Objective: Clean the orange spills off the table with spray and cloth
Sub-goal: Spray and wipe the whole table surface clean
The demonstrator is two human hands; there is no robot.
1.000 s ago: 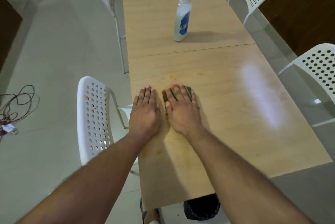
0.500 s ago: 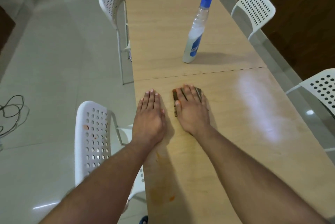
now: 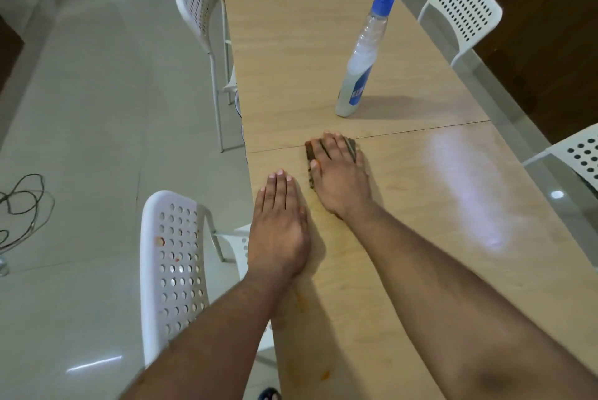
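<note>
Right hand (image 3: 341,178) lies flat on a dark cloth (image 3: 351,146), fingers straight and slightly spread, pressing it to the table (image 3: 420,270). Cloth shows only as dark edges around and between the fingers. Fingertips sit right at the seam (image 3: 420,129) between the two tabletop panels; half a second ago they were short of that seam, so hand and cloth have slid forward, away from the person.

Left hand (image 3: 280,225) rests palm down on the table, fingers straight and close together, holding nothing. It lies nearer the person than the seam, at the table's left edge. A second ago both hands were side by side; now the right one is clearly ahead of the left.

Spray bottle (image 3: 359,66), blue trigger head and white liquid in the lower part, stands upright beyond the seam, apart from the right fingertips, untouched. Its place on the table matches the earlier frames.

Orange spills (image 3: 324,374): a small blob and faint smears on the table, well on the person's side of the seam, behind the left wrist.

White perforated chair (image 3: 171,270) stands left of the table below seam level, orange spots on its back. More white chairs (image 3: 466,8) stand beyond the seam on both sides
</note>
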